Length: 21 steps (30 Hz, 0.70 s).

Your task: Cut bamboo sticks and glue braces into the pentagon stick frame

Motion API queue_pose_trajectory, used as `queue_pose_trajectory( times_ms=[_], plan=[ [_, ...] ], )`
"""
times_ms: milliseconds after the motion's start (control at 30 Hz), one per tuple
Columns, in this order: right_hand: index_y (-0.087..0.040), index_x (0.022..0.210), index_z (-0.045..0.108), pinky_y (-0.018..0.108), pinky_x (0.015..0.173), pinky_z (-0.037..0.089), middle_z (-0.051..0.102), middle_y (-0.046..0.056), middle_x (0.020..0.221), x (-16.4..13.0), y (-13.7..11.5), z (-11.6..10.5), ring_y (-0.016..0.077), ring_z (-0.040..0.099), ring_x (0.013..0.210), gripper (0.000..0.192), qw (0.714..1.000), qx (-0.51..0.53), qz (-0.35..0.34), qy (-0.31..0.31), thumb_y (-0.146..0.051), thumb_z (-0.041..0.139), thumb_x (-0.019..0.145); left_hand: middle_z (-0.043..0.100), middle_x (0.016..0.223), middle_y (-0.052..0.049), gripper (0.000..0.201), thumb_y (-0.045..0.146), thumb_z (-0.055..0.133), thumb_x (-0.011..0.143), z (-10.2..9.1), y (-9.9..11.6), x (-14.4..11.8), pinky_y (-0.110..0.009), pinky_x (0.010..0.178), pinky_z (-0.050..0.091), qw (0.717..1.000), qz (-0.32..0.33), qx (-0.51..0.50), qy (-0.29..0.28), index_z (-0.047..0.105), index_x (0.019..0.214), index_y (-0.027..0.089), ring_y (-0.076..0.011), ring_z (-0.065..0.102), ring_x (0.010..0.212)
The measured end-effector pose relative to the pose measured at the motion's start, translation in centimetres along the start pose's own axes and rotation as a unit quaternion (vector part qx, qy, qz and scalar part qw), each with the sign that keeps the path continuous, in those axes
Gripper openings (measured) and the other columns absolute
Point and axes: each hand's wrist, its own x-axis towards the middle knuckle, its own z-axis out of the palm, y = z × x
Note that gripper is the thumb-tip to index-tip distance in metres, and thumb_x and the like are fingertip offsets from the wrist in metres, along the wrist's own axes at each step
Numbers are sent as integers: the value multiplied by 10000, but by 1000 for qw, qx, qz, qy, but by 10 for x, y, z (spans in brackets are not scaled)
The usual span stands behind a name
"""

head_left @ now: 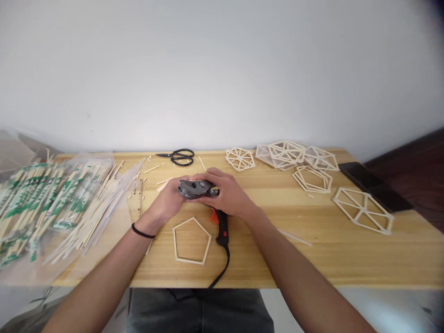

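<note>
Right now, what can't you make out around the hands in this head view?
- Glue gun nozzle: hidden by the right hand.
- Dark grey object held between both hands: partly covered by the left hand; I cannot tell what it is.
- Wrapped chopsticks: cut off by the left edge.
- Their printing: too small to read.

No text can be read clearly. The wrappers (41, 199) on the chopstick bundles, left of the pentagon frame (192, 240), carry green print, but the marks are too small and blurred to read. A ruler (141, 199) lies between the wrappers and the pentagon frame; its scale marks are not readable either.
</note>
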Motion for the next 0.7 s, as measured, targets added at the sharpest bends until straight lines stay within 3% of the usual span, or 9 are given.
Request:
queue_pose_trajectory(
  times_ms=[200, 333, 500, 600, 700],
  plan=[
    [-223, 1267, 749, 400, 956, 539, 730, 95, 1093, -1, 2, 3, 294, 707, 1045, 471, 1000, -20, 4, -17, -346, 895, 837, 764, 813, -10, 234, 116, 896, 572, 1, -7, 1, -264, 772, 525, 995, -31, -90, 7, 764, 762, 151, -162, 666, 785],
    [-263, 1379, 712, 431, 1000, 540, 754, 99, 1181, 0, 4, -1, 314, 717, 1093, 680, 999, 25, 19, -25, -426, 953, 764, 795, 842, -36, 214, 231, 906, 663, 3, -3, 1, -270, 733, 560, 995, -37, -96, 17, 787, 825, 157, -176, 704, 773],
    [-238, 1413, 689, 432, 1034, 541, 761, 100, 1304, 0, 5, -13, 327, 712, 1178, 765, 988, 123, 68, 62, -510, 945, 745, 806, 830, -72, 400, 508, 901, 745, 7, 4, 0, -370, 804, 631, 993, -64, -94, 12, 757, 846, 149, -216, 746, 776],
    [-232, 1413, 685, 437, 1040, 538, 758, 106, 1315, 0, 3, -14, 328, 706, 1184, 761, 988, 110, 70, 83, -500, 945, 750, 808, 845, -82, 426, 530, 901, 744, 9, 6, -1, -387, 835, 629, 994, -59, -88, 22, 748, 856, 147, -224, 750, 803],
    [-265, 1441, 659, 452, 1041, 536, 747, 110, 1330, -1, 3, -6, 327, 701, 1174, 786, 995, 71, 40, 57, -489, 951, 746, 798, 827, -71, 334, 439, 885, 759, 10, 5, -2, -356, 816, 603, 996, -35, -76, 36, 754, 838, 142, -213, 732, 790]
  ],
)
